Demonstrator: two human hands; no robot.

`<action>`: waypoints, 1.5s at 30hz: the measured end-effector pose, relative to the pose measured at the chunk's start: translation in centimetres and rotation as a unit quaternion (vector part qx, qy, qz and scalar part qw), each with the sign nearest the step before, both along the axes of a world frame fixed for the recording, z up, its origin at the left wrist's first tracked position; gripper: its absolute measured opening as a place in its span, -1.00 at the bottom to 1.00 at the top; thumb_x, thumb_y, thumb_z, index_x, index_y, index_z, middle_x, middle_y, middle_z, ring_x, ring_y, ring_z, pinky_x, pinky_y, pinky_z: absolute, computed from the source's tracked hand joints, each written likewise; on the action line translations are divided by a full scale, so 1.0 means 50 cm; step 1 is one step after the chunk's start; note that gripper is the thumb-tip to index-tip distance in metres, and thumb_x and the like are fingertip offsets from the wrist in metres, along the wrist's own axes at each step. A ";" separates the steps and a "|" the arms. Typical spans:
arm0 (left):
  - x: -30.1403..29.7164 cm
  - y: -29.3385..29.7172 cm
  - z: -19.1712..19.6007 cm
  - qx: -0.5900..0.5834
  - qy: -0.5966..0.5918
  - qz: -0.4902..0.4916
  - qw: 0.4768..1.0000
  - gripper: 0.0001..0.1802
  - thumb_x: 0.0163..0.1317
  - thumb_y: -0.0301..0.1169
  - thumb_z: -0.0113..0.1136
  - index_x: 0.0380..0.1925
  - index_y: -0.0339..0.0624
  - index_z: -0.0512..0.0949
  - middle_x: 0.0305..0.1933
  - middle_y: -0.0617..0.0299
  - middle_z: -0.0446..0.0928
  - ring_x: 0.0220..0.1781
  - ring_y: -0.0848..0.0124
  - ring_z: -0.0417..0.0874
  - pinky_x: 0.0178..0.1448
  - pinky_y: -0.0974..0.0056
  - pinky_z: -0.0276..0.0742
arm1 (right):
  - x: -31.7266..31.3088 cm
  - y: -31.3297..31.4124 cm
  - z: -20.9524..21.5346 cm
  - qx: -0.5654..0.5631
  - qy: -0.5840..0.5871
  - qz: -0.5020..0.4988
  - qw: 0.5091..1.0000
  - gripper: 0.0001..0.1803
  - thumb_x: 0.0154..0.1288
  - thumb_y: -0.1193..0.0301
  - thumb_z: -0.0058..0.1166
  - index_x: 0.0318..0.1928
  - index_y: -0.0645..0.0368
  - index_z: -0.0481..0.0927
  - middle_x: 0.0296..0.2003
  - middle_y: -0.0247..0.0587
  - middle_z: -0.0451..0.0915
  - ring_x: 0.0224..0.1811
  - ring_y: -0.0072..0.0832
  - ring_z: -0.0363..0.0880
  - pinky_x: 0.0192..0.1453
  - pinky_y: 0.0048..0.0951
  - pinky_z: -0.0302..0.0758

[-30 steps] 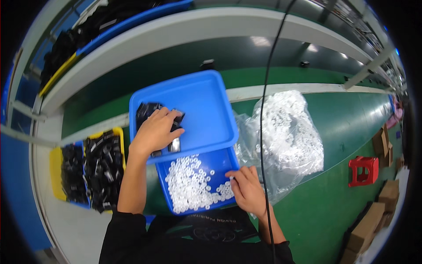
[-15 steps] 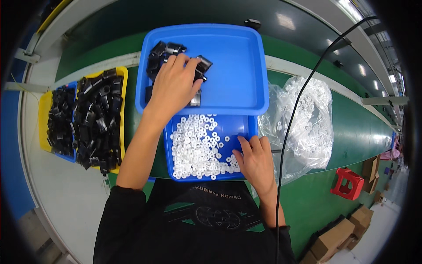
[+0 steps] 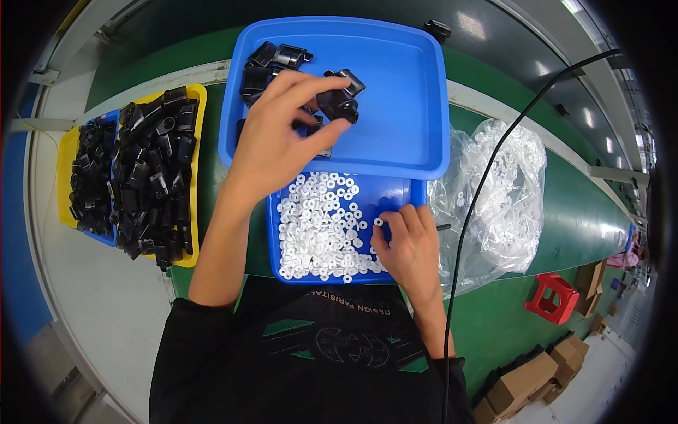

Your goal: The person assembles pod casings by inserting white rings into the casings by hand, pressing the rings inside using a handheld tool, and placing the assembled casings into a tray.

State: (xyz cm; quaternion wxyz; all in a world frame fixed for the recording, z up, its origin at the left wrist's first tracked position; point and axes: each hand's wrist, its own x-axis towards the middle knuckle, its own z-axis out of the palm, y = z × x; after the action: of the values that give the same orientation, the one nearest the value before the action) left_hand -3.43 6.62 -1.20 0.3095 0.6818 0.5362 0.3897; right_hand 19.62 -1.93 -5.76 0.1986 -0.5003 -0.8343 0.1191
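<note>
My left hand [image 3: 272, 134] is over the upper blue tray [image 3: 402, 159], its thumb and fingers closed on a black plastic part [image 3: 339, 106]. More black parts [image 3: 272, 67] lie under and behind that hand, at the tray's left side. My right hand [image 3: 409, 244] is at the right of the lower blue tray [image 3: 417, 191], its fingertips pinched on a small white ring-shaped washer [image 3: 378, 222]. Many loose white washers [image 3: 318, 237] cover the left and middle of this tray. A short dark rod [image 3: 443, 227] sticks out beside my right hand; I cannot tell whether it is held.
Yellow bins [image 3: 200, 141] heaped with black parts stand at the left. To the right is a clear plastic bag [image 3: 508, 205] of white washers, with a black cable [image 3: 487, 145] hanging across it. A red stool [image 3: 551, 298] and cardboard boxes [image 3: 522, 381] stand on the floor.
My left hand has lifted a black part from the pile and moved slightly right. My right hand's fingers have closed on a washer and risen a little from the pile.
</note>
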 end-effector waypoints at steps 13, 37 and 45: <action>0.003 -0.108 -0.043 -0.215 -0.599 -0.054 0.770 -0.52 0.23 -0.49 0.06 0.16 -0.42 0.32 0.07 -0.14 0.51 0.10 -0.04 0.60 0.23 0.19 0.56 | 0.021 -0.006 0.099 -0.139 0.078 0.103 0.982 -0.73 -0.16 0.55 0.30 -0.34 0.16 0.57 -0.42 -0.23 0.43 -0.38 -0.25 0.38 -0.28 -0.30 0.40; 0.029 -0.178 -0.021 -0.068 -0.241 -0.057 0.966 -0.55 -0.20 -0.67 0.41 -0.19 -0.20 0.61 -0.03 0.11 0.52 0.04 0.31 0.57 0.07 0.26 0.52 | 0.002 -0.010 0.131 -0.076 0.129 0.045 0.988 -0.66 -0.19 0.55 0.38 -0.30 0.18 0.61 -0.43 -0.24 0.42 -0.43 -0.29 0.37 -0.40 -0.36 0.32; 0.072 -0.178 -0.036 -0.027 -0.294 -0.095 0.951 -0.54 -0.15 -0.66 0.43 -0.23 -0.16 0.45 -0.02 0.05 0.59 -0.01 0.19 0.64 0.02 0.22 0.54 | -0.010 -0.010 0.183 -0.019 0.180 0.014 0.983 -0.64 -0.21 0.54 0.39 -0.28 0.18 0.62 -0.46 -0.26 0.41 -0.50 -0.35 0.36 -0.47 -0.40 0.26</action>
State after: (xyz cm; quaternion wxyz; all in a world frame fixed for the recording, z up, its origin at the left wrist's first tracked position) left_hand 0.18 -2.27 -2.99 0.5074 0.5763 0.3641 0.5271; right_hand 19.11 -2.42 3.38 0.3344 -0.4625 -0.7893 0.2263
